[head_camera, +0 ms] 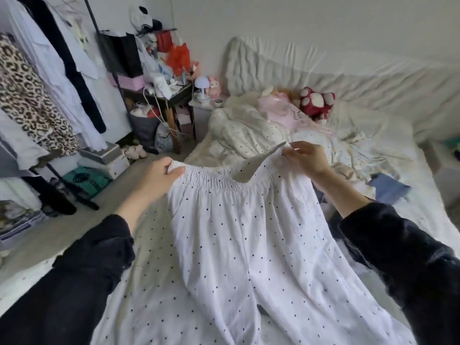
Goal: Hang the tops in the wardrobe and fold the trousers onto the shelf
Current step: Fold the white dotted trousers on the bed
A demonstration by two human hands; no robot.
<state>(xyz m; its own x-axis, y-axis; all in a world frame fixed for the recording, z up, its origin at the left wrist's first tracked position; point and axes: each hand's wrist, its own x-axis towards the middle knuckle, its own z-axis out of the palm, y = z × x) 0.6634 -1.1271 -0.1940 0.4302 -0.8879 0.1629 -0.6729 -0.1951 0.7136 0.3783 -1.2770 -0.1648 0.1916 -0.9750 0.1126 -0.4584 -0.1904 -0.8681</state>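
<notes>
White polka-dotted cotton trousers with an elastic waistband (pixel 249 232) were held up mid-frame over the bed (pixel 410 195), waistband stretched wide, likely to line them up for folding. Left hand (pixel 159 178) gripped one waistband end with curled fingers; right hand (pixel 307 159) pinched the other.

ahead: crumpled duvet (pixel 239 135) and plush toys (pixel 316 102) are heaping up | left: hanging clothes (pixel 32 100) and cluttered side table (pixel 161 95) are crowding the floor strip (pixel 117 192) | right: blue garment (pixel 388 186) is lying on open mattress (pixel 423 195)
</notes>
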